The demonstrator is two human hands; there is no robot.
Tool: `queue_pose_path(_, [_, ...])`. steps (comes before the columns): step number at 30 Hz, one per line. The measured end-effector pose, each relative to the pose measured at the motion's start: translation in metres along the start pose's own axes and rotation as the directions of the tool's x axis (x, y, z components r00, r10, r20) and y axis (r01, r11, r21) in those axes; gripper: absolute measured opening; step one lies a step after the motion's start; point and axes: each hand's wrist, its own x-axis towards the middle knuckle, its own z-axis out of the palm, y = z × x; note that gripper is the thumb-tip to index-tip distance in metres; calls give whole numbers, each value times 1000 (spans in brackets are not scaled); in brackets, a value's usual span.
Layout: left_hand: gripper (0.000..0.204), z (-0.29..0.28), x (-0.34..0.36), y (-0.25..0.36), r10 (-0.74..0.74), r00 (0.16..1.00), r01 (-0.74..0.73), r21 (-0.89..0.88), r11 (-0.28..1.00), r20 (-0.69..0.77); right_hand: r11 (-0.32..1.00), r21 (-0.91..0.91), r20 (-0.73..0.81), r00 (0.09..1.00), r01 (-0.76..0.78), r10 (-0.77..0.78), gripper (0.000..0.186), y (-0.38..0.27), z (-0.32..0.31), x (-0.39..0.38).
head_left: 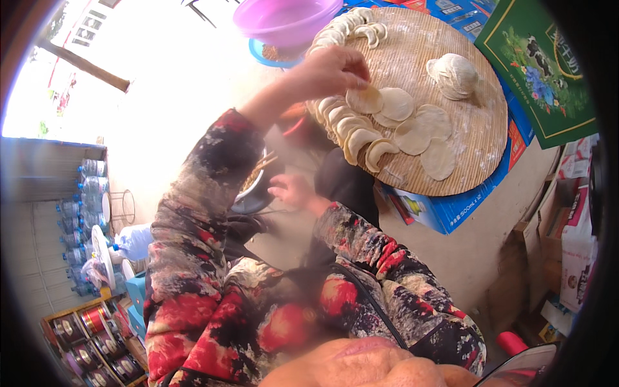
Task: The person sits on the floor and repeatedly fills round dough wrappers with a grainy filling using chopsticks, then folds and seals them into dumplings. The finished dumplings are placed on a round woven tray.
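Observation:
My left hand (334, 69) reaches over the near-left part of a round stalk board (477, 142), its fingers pinched on the edge of a thin dumpling wrapper (365, 100). Beside that wrapper lie several loose flat wrappers (419, 132), some overlapping. A floury stack of wrappers (454, 76) sits toward the right of the board. Folded dumplings (354, 134) line the board's left edge in curved rows. Lower down, my right hand (293, 190) holds nothing, its fingers apart, close to a bowl (250, 193) with chopsticks (263, 161) in it.
Blue cardboard cartons (445, 209) support the board. A green printed box (541, 71) stands at its right. Behind are a pink basin (284, 19) and a blue dish (264, 55). Plastic bottles (93, 187) and a rack of reels (97, 332) stand left; boxes (577, 245) right.

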Motion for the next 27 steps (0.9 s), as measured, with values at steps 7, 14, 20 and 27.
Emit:
queue_pose_path(7, [31,-41,-115,-3,-25,914,-217,-541,812,-404,998,-3,36,997,-65,65,38,-2,-7,-1])
queue_pose_path(14, [33,11,-277,-74,-545,669,-400,-863,309,-506,979,-192,-62,995,64,-77,39,41,-21,19])
queue_pose_path(20, [31,128,-352,-108,-738,488,-663,-748,32,-465,981,192,-74,997,-16,31,77,26,-43,26])
queue_pose_path(27, [33,143,-363,-119,-728,552,-646,-761,-66,-405,964,-168,7,978,207,-208,27,-32,-57,69])
